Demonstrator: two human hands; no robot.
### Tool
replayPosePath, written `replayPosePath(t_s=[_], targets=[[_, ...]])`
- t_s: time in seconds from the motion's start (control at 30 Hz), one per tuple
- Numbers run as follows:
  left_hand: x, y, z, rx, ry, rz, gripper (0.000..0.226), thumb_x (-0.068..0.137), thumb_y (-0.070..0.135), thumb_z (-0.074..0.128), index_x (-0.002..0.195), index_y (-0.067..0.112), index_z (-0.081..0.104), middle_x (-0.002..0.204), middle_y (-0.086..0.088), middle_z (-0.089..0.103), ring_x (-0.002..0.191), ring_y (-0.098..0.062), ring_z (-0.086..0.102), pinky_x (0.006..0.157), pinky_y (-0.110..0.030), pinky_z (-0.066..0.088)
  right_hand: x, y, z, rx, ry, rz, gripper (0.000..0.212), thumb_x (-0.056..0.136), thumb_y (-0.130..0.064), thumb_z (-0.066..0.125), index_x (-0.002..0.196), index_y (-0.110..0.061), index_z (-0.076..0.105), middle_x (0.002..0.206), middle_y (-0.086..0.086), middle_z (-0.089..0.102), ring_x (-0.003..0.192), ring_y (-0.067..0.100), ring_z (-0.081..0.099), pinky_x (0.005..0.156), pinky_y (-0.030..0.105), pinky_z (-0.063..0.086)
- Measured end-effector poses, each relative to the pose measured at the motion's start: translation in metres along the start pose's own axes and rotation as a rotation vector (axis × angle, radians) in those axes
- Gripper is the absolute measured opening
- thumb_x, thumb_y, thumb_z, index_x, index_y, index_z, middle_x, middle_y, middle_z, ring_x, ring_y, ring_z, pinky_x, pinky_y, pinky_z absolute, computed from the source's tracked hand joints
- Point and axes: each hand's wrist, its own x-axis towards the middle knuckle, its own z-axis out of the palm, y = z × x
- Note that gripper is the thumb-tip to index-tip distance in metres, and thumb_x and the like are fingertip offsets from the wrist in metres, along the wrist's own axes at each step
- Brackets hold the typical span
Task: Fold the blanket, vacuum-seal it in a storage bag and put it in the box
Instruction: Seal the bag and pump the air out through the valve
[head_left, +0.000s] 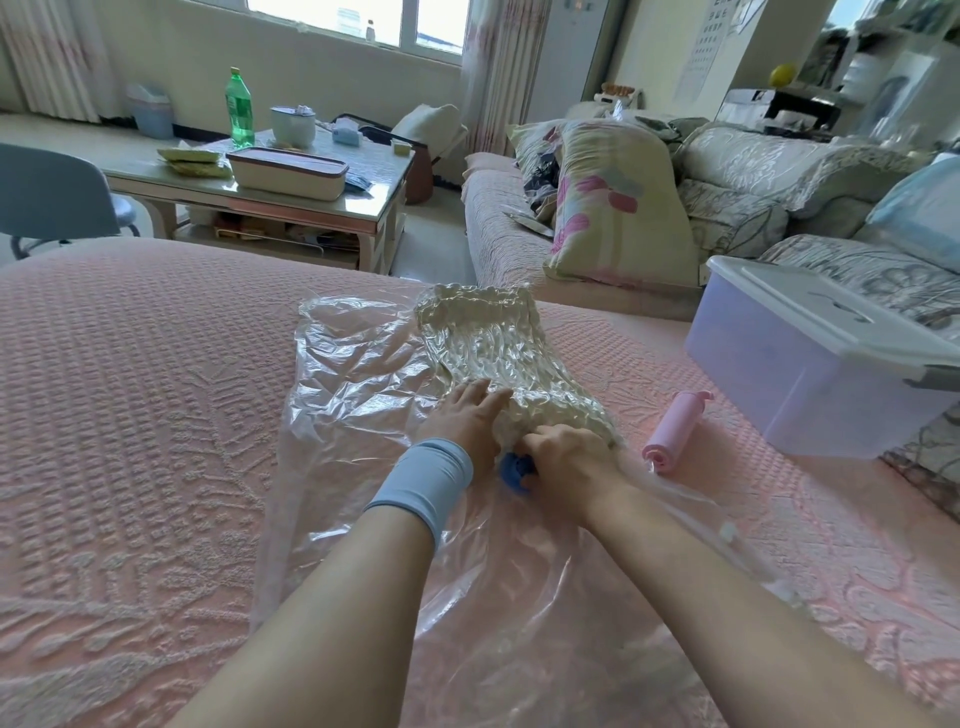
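Note:
A clear plastic storage bag (358, 395) lies spread on the pink bedspread. Inside it the cream blanket (493, 343) is shrunk tight and wrinkled. My left hand (465, 421), with a blue wristband, lies flat with straight fingers on the bag at the blanket's near end. My right hand (563, 457) curls its fingers round the blue valve cap (514, 470) on the bag. A pink hand pump (675, 434) lies on the bed just right of the bag. The translucent storage box (810, 364), its white lid on, stands at the right edge of the bed.
The pink bedspread (130, 415) stretches wide to the left. Beyond it are a low table (270, 187) with a green bottle and containers, a blue chair at far left, and a sofa (727, 197) with pillows.

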Motion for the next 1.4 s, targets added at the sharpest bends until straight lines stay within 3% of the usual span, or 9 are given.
replayPosePath(t_s=[0.13, 0.5, 0.6, 0.7, 0.8, 1.07, 1.27, 1.33, 1.4], targets=[[-0.002, 0.000, -0.001, 0.026, -0.026, 0.020, 0.077, 0.092, 0.036, 0.058, 0.150, 0.044, 0.008, 0.162, 0.011, 0.001, 0.149, -0.014, -0.001, 0.117, -0.051, 0.005, 0.000, 0.002, 0.001, 0.076, -0.019, -0.021, 0.027, 0.087, -0.033, 0.066, 0.114, -0.028, 0.069, 0.110, -0.006, 0.065, 0.102, 0.018, 0.063, 0.089, 0.032, 0.050], [-0.002, -0.002, -0.002, 0.137, -0.039, 0.054, 0.088, 0.090, 0.014, 0.058, 0.148, 0.052, 0.003, 0.162, 0.008, -0.003, 0.149, -0.018, 0.000, 0.116, -0.055, 0.014, -0.001, 0.006, -0.004, 0.101, 0.118, 0.045, 0.026, 0.085, -0.043, 0.063, 0.102, -0.023, 0.062, 0.102, -0.003, 0.066, 0.094, 0.021, 0.063, 0.080, 0.032, 0.048], [0.000, -0.007, -0.009, 0.211, -0.023, 0.096, 0.090, 0.087, 0.012, 0.063, 0.147, 0.052, 0.009, 0.161, 0.007, 0.005, 0.148, -0.020, 0.006, 0.116, -0.054, 0.024, 0.003, 0.015, -0.013, 0.200, 0.264, 0.155, 0.044, 0.084, -0.047, 0.064, 0.123, -0.027, 0.059, 0.126, 0.004, 0.055, 0.119, 0.027, 0.051, 0.098, 0.043, 0.044], [-0.003, -0.019, -0.020, 0.282, 0.029, 0.080, 0.089, 0.081, 0.005, 0.065, 0.143, 0.051, 0.019, 0.160, 0.006, 0.016, 0.146, -0.022, 0.016, 0.116, -0.045, 0.028, 0.002, 0.022, -0.015, 0.282, -0.050, 0.290, 0.075, 0.087, -0.050, 0.059, 0.152, -0.046, 0.022, 0.159, 0.004, 0.022, 0.149, 0.031, 0.019, 0.117, 0.057, 0.021], [-0.005, -0.025, -0.034, 0.315, 0.036, 0.016, 0.076, 0.078, 0.011, 0.067, 0.134, 0.050, 0.033, 0.152, 0.008, 0.031, 0.137, -0.023, 0.033, 0.106, -0.039, 0.038, -0.004, 0.017, -0.010, 0.340, -0.186, 0.221, 0.083, 0.090, -0.046, 0.059, 0.157, -0.044, 0.009, 0.158, 0.004, 0.026, 0.146, 0.030, 0.023, 0.118, 0.052, 0.029], [-0.005, 0.032, -0.035, 0.452, 0.077, -0.109, 0.056, 0.086, 0.047, 0.051, 0.136, 0.024, 0.042, 0.144, -0.007, 0.038, 0.134, -0.028, 0.034, 0.109, -0.045, 0.031, -0.022, 0.063, -0.017, 0.492, 0.018, 0.233, 0.053, 0.098, -0.041, 0.048, 0.150, -0.035, 0.037, 0.151, 0.003, 0.043, 0.137, 0.028, 0.040, 0.112, 0.047, 0.031], [0.008, 0.117, -0.013, 0.216, 0.173, 0.198, 0.043, 0.090, 0.028, 0.051, 0.133, 0.028, 0.046, 0.141, 0.000, 0.044, 0.130, -0.024, 0.039, 0.112, -0.044, 0.033, -0.046, 0.146, 0.011, 0.197, -0.227, 0.505, 0.062, 0.096, -0.063, 0.039, 0.154, -0.048, 0.021, 0.168, 0.006, -0.009, 0.152, 0.041, -0.006, 0.116, 0.066, 0.011], [0.012, 0.144, 0.003, 0.122, 0.116, 0.264, 0.041, 0.091, 0.024, 0.050, 0.132, 0.027, 0.048, 0.139, 0.001, 0.048, 0.127, -0.023, 0.044, 0.109, -0.041, 0.037, -0.056, 0.165, 0.017, 0.306, -0.267, 0.565, 0.068, 0.091, -0.070, 0.045, 0.152, -0.047, 0.026, 0.168, 0.006, -0.009, 0.152, 0.042, 0.002, 0.115, 0.063, 0.020], [0.017, 0.169, 0.022, 0.029, 0.031, 0.294, 0.038, 0.092, 0.021, 0.050, 0.129, 0.026, 0.051, 0.132, 0.002, 0.053, 0.121, -0.021, 0.050, 0.104, -0.035, 0.040, -0.066, 0.180, 0.019, 0.395, -0.200, 0.595, 0.066, 0.088, -0.067, 0.056, 0.144, -0.034, 0.042, 0.164, 0.013, 0.012, 0.146, 0.038, 0.027, 0.111, 0.053, 0.036]])
